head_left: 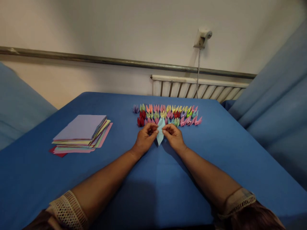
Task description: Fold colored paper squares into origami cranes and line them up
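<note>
A light blue folded paper piece (160, 133), shaped like a narrow diamond, stands upright between both hands above the blue table (216, 153). My left hand (145, 137) pinches its left side with closed fingers. My right hand (173, 134) pinches its right side the same way. Just behind the hands lie several small folded paper figures (168, 114) in rows, in pink, yellow, green, red and purple.
A stack of coloured paper sheets (81, 133), purple on top, lies on the table's left part. Blue fabric surfaces rise at the far left (16, 105) and right (278, 102). A white radiator (199, 88) and a wall socket with cable (201, 37) are behind the table.
</note>
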A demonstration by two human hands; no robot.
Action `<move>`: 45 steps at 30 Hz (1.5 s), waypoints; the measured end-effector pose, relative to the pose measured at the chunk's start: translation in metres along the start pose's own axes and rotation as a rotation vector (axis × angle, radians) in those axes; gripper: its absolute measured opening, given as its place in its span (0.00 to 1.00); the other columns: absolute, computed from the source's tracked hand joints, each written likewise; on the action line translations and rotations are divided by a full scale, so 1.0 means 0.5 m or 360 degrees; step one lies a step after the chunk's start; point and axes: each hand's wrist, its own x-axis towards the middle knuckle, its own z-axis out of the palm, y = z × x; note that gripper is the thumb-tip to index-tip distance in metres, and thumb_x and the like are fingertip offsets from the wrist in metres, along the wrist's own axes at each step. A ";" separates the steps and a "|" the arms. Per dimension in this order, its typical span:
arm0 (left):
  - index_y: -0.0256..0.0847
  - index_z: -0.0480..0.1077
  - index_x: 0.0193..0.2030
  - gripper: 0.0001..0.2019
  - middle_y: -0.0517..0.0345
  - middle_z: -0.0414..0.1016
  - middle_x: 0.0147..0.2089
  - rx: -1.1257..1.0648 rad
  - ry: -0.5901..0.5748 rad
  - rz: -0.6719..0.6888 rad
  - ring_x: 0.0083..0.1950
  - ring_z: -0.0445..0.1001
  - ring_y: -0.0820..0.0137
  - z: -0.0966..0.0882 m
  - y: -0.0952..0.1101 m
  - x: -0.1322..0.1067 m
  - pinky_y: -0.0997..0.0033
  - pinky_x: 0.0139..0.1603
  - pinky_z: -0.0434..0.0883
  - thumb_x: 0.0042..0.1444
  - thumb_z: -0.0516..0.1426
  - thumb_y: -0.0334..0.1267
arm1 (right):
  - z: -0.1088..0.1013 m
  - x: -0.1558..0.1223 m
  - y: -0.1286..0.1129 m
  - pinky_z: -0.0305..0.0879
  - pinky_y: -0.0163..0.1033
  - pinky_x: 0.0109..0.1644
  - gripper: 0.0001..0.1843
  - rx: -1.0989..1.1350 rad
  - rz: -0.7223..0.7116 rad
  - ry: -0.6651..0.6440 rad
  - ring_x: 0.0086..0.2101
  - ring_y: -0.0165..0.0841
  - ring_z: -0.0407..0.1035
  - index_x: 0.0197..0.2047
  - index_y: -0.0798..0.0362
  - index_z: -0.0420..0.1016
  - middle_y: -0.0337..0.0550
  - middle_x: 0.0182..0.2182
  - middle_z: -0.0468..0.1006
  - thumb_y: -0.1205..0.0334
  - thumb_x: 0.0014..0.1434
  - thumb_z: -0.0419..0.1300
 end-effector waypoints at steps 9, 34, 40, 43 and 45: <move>0.41 0.77 0.38 0.09 0.57 0.77 0.37 0.0194 -0.0180 -0.0026 0.39 0.73 0.68 -0.013 -0.001 0.005 0.69 0.45 0.69 0.56 0.56 0.37 | -0.009 0.001 0.002 0.67 0.38 0.37 0.10 0.0060 0.0078 -0.0015 0.29 0.31 0.69 0.34 0.50 0.75 0.37 0.27 0.75 0.55 0.49 0.64; 0.39 0.67 0.37 0.18 0.64 0.73 0.27 -0.0386 0.0113 -0.0441 0.27 0.71 0.75 0.007 0.002 0.008 0.75 0.32 0.66 0.40 0.67 0.37 | 0.002 0.003 -0.007 0.59 0.33 0.24 0.21 0.0115 0.0231 -0.0006 0.20 0.27 0.65 0.38 0.50 0.68 0.31 0.20 0.71 0.50 0.43 0.68; 0.36 0.70 0.37 0.17 0.64 0.71 0.25 -0.0357 -0.0019 -0.0494 0.25 0.69 0.76 0.004 0.005 0.006 0.76 0.28 0.65 0.42 0.67 0.40 | -0.003 -0.001 -0.018 0.52 0.32 0.20 0.20 0.0009 0.0316 -0.0132 0.16 0.24 0.59 0.25 0.51 0.67 0.32 0.15 0.69 0.44 0.46 0.66; 0.35 0.70 0.31 0.15 0.63 0.70 0.24 -0.0305 0.0007 -0.0488 0.24 0.67 0.77 0.005 0.002 0.006 0.77 0.26 0.64 0.43 0.67 0.44 | -0.004 -0.003 -0.019 0.53 0.31 0.21 0.20 0.0000 0.0290 -0.0154 0.16 0.24 0.59 0.24 0.52 0.67 0.31 0.15 0.68 0.44 0.46 0.66; 0.36 0.70 0.29 0.15 0.63 0.70 0.23 -0.0264 0.0012 -0.0482 0.23 0.66 0.77 0.006 0.000 0.007 0.77 0.24 0.62 0.45 0.65 0.46 | -0.003 -0.004 -0.018 0.53 0.31 0.21 0.20 0.0010 0.0299 -0.0173 0.16 0.24 0.59 0.24 0.52 0.67 0.31 0.15 0.68 0.44 0.46 0.65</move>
